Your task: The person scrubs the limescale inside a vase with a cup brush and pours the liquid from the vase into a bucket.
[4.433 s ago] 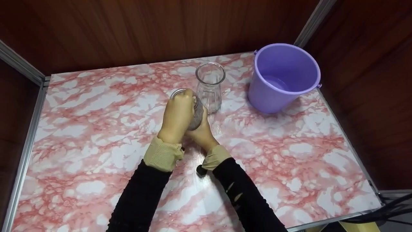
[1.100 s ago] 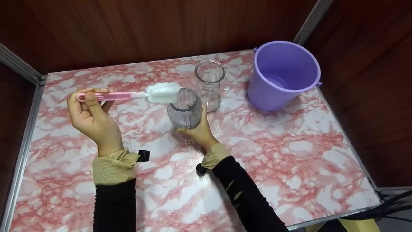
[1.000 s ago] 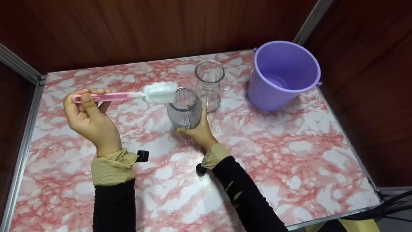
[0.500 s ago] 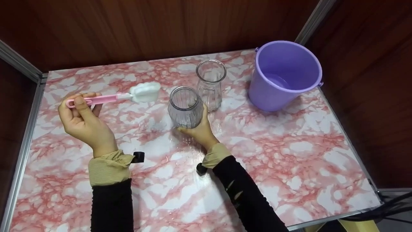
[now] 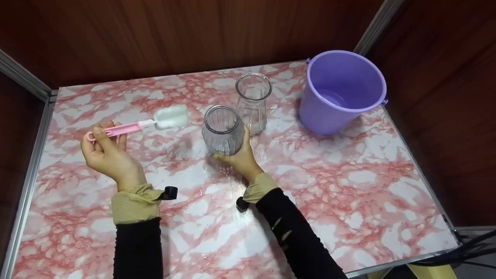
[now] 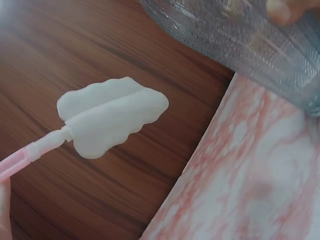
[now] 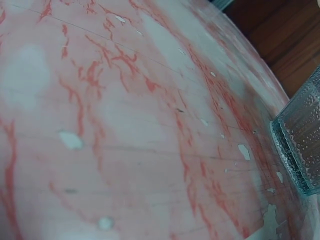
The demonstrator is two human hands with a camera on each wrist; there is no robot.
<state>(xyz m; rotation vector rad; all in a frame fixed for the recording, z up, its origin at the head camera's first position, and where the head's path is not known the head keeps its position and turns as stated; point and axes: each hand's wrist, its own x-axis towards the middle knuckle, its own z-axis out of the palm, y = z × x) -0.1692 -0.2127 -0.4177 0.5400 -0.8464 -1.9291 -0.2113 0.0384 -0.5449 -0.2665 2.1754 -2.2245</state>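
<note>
clear glass vase (image 5: 253, 101) upright | purple bucket (image 5: 341, 93) right of it | marble-pattern table (image 5: 348, 182)

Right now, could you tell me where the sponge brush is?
In the head view, the sponge brush is held by the left hand, left of the ribbed glass jar.

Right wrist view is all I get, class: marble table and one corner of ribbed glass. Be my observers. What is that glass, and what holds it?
Observer: A ribbed jar, mouth up; the right hand grips its lower side.
Operator: And the left hand?
Observer: The left hand holds a pink brush by its handle, the white sponge head clear of the jar, to its left.
Operator: Anything else out there?
Observer: A clear vase just behind the jar, and a purple bucket at the far right corner.
</note>
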